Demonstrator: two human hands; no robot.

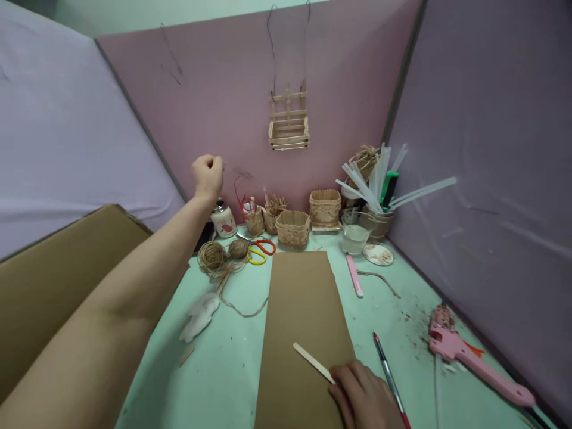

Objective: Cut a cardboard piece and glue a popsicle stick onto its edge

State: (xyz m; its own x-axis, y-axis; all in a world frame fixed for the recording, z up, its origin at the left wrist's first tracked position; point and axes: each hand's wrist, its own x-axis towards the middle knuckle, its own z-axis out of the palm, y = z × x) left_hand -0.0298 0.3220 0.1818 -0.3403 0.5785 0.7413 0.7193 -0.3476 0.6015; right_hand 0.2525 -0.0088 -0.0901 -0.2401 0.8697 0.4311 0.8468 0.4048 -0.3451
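Observation:
My left hand (208, 176) is raised on a stretched-out arm in front of the pink wall, above the painted jar. Its fingers are curled into a fist, and whatever might be inside is hidden. Low in the view, my right hand (364, 396) pinches one end of a flat wooden craft stick (313, 361). The stick slants up and left over a long brown cardboard strip (301, 304) lying on the table. Just right of that hand lies a pen (389, 375) with red ends.
Twine balls (213, 255), scissors (258, 247) and a white scrap (201, 316) lie left. Woven baskets (293, 229), a painted jar (223, 219) and a glass bowl (355, 235) line the back. A pink cutter (354, 276) and glue gun (473, 357) lie right. A stick-built holder (288, 128) hangs above.

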